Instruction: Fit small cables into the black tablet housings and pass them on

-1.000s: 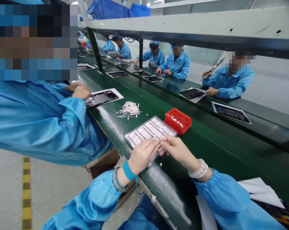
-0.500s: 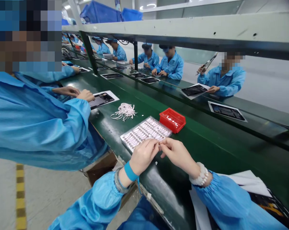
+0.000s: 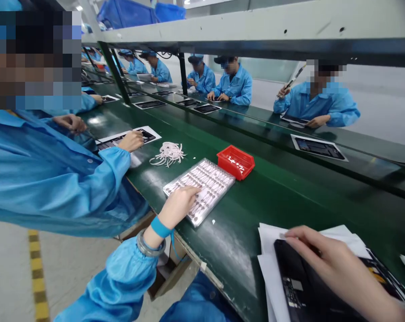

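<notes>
My left hand point(image 3: 179, 206) reaches over a clear plastic tray point(image 3: 197, 219) holding rows of small white parts with round dark ends. Its fingers are closed together at the tray's middle; anything between the fingertips is too small to make out. My right hand point(image 3: 333, 259) is at the lower right, above the corner of a black flat device part point(image 3: 299, 286) that lies on white sheets point(image 3: 267, 241). Thumb and forefinger are pinched there, with a tiny pale bit at their tips that I cannot name.
A red bin point(image 3: 236, 162) with small white pieces stands behind the tray. White strips point(image 3: 168, 154) are heaped to its left. At the left a co-worker's hand point(image 3: 131, 141) rests over another panel. A shelf beam point(image 3: 242, 31) crosses overhead; more co-workers sit opposite.
My hands have parted from above the tray's near edge. The left moved slightly left onto the tray; the right moved right and down to the black device part.
</notes>
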`<state>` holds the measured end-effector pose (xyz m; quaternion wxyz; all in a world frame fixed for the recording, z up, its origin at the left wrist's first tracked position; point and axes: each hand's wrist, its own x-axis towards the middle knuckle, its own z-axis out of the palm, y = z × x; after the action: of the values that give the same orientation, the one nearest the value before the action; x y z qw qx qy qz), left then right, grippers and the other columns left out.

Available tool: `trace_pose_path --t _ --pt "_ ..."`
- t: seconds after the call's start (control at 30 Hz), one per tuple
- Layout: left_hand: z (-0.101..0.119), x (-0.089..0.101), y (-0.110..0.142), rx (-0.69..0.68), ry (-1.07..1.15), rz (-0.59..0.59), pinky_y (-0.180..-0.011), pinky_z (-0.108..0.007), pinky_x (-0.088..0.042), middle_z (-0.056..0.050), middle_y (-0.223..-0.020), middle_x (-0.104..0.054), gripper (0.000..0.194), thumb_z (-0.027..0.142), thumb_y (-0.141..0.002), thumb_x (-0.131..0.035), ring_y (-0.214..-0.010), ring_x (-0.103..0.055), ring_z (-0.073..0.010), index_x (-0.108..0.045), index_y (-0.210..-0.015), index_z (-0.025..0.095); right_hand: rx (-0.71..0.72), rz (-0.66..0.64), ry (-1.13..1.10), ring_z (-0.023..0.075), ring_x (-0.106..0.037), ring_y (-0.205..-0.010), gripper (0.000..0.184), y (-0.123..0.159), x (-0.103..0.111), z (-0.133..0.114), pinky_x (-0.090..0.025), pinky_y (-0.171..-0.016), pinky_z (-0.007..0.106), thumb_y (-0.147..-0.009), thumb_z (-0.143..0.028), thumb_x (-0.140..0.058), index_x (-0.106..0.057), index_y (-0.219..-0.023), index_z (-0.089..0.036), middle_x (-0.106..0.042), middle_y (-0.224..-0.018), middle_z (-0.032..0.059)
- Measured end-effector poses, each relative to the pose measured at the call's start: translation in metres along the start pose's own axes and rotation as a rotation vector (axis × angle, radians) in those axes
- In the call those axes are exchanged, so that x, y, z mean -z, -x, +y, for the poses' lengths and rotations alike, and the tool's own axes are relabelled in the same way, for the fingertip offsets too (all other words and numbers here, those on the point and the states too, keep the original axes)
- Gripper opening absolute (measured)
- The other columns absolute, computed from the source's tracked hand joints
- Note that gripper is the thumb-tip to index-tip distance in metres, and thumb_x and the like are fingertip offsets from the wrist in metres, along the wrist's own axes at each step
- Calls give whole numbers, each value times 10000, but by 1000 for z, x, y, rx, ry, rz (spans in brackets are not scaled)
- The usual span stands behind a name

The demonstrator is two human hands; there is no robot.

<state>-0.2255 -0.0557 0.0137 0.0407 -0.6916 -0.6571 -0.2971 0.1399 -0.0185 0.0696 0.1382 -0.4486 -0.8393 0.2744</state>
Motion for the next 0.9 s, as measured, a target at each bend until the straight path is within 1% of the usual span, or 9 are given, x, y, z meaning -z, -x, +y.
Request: trace_pose_path --t 0.07,0.17,0.3,0.37,0.43,0.53,0.63,0.73,0.9 --pt "9 0 3 -13 -16 29 -857 -386 -517 -105 -1019 -689 313 71 -806 -415 -935 -650 -237 -656 -993 142 -41 109 12 179 -672 -764 272 26 5 21 -516 -641 208 -833 -505 -540 -650 -888 -262 -707 -876 13" --pt "56 -7 13 -93 73 82 -933 -414 -483 -116 -1114 -643 326 116 -891 -372 -1041 -601 -236 -615 -1106 156 -125 200 -36 189 -666 -778 296 60 12 30 -517 -655 213 -823 -512 -555 -639 -882 -235 -700 -868 47" --pt "143 -25 31 -432 366 -108 -897 -340 -510 -96 -1107 -652 312 328 -949 -449 -1013 -619 -210 -552 -1207 186 -267 24 -342 127 -555 -543 347 76 7 3 -461 -552 223 -916 -512 -415 -555 -841 -204 -584 -584 1" --pt "176 -33 37 -498 474 -204 -853 -348 -521 -103 -1064 -663 368 424 -945 -448 -964 -626 -217 -553 -1186 166 -299 -84 -594 104 -505 -484 353 74 -3 -8 -431 -529 219 -921 -524 -411 -512 -860 -192 -528 -520 -35" --pt "197 -42 40 -506 547 -261 -774 -332 -517 -76 -916 -674 304 391 -969 -402 -849 -623 -196 -606 -1019 172 -303 -135 -788 90 -485 -455 372 72 -12 -12 -414 -518 215 -900 -551 -445 -488 -866 -183 -508 -498 -55" --pt "205 -51 39 -499 583 -291 -702 -311 -470 -33 -759 -640 329 294 -993 -348 -730 -577 -170 -597 -805 190 -307 -105 -841 80 -470 -449 402 74 -20 -9 -404 -517 214 -880 -572 -468 -505 -871 -172 -494 -503 -64" --pt "200 -54 38 -490 580 -342 -679 -305 -438 -20 -747 -633 333 313 -991 -361 -730 -558 -173 -596 -789 192 -264 -13 -662 101 -531 -592 343 77 -19 -2 -429 -590 228 -849 -509 -566 -598 -900 -171 -572 -647 -18" --pt "198 -55 39 -532 559 -410 -632 -293 -409 -10 -667 -601 382 360 -981 -383 -678 -540 -167 -562 -693 183 -163 24 -502 120 -568 -731 192 77 -19 0 -435 -680 234 -851 -367 -613 -661 -801 -187 -610 -762 9" --pt "207 -55 42 -609 554 -372 -619 -292 -405 0 -638 -602 436 416 -977 -362 -637 -551 -160 -555 -653 196 -100 17 -419 117 -565 -718 154 82 -25 -6 -419 -663 227 -873 -238 -576 -624 -735 -189 -598 -738 -1"
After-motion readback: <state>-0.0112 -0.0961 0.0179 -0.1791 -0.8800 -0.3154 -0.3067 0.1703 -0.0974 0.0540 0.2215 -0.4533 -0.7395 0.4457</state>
